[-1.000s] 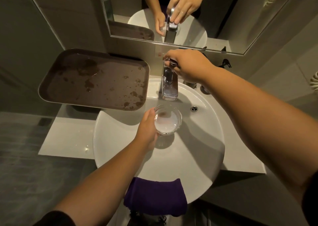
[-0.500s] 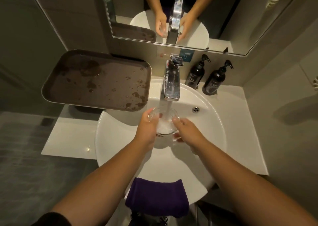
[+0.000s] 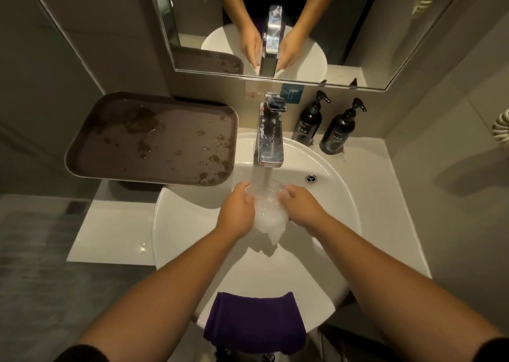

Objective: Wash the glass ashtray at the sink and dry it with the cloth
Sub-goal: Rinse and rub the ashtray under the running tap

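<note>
The clear glass ashtray is held over the round white sink, right under the running stream from the chrome tap. My left hand grips its left side and my right hand grips its right side. Water fills it and spills off its near edge in a frothy sheet, which blurs most of the glass. The purple cloth hangs folded over the sink's front rim, below my forearms.
A wet brown tray juts over the counter left of the tap. Two black pump bottles stand at the back right by the wall. A mirror hangs above. The overflow hole is right of the stream.
My right hand left the tap handle and came down to the ashtray's right side. Water now runs. The ashtray moved up under the stream and overflows.
</note>
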`<state>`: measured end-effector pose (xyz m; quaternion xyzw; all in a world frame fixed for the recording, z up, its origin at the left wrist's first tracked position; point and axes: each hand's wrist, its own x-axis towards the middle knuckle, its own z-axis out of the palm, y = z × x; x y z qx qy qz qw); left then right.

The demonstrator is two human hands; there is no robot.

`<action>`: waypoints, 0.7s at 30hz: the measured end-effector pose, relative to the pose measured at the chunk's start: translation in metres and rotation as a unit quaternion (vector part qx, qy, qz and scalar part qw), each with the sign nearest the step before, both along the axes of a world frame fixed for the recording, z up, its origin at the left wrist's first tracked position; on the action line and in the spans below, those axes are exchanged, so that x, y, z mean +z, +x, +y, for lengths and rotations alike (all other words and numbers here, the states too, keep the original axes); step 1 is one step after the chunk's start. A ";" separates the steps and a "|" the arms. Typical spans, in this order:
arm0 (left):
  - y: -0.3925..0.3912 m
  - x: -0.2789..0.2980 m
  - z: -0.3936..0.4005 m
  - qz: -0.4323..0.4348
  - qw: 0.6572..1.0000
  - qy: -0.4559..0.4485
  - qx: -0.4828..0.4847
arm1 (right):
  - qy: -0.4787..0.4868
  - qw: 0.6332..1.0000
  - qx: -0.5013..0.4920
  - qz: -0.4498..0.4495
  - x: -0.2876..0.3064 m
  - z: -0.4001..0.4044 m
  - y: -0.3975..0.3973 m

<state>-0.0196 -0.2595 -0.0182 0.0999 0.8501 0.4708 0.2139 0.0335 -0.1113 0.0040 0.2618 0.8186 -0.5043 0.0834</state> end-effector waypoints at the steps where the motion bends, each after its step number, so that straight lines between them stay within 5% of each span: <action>1: 0.010 0.000 0.004 -0.005 0.998 0.030 0.049 | 0.000 0.998 -0.058 0.027 -0.003 -0.009 0.001; 5: 0.028 -0.002 0.012 -0.057 0.992 0.050 0.098 | -0.017 0.986 -0.165 0.015 -0.014 -0.024 0.006; 9: 0.000 0.003 -0.002 -0.112 0.994 -0.018 0.003 | 0.016 0.998 -0.051 0.027 -0.009 -0.010 0.008; 12: -0.017 0.009 -0.005 -0.066 0.983 -0.129 -0.111 | -0.010 0.998 0.061 -0.001 -0.003 -0.001 0.001; 15: -0.018 0.009 0.000 -0.009 0.980 -0.155 -0.128 | -0.016 0.996 0.089 -0.008 0.003 0.010 -0.005; 21: 0.010 0.004 0.014 -0.003 0.996 -0.012 0.094 | -0.063 0.976 -0.199 0.061 -0.015 -0.023 0.000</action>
